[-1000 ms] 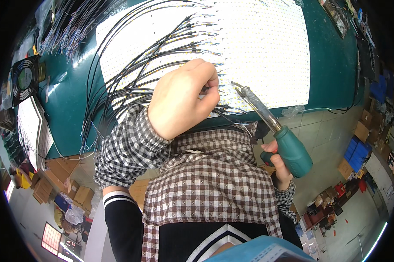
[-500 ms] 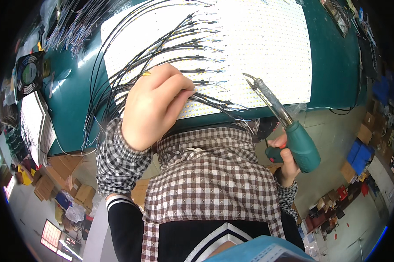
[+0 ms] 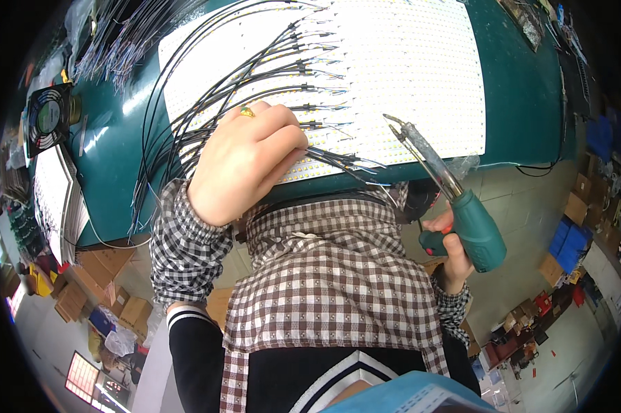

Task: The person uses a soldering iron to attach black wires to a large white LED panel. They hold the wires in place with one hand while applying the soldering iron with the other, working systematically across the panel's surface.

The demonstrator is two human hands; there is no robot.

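My left hand is closed over several black cables at the near edge of a white LED board. Their thin stripped wire ends point right, past my fingertips. More black cables arch over the board's left half, their ends lined up in a column near its middle. In my right hand is a green pistol-grip soldering iron, held off the table's near edge. Its metal tip and thin feed tube point up and left above the board, apart from the wires. The palm side of my left hand is hidden.
The board lies on a green table. At the left stand a small black fan and a stack of white sheets. A bundle of loose wires lies at the far left. Cardboard boxes sit on the floor.
My left hand has turned slightly and shifted a little, still closed on the cables, whose ends have drawn closer together. The soldering iron has stayed almost still.
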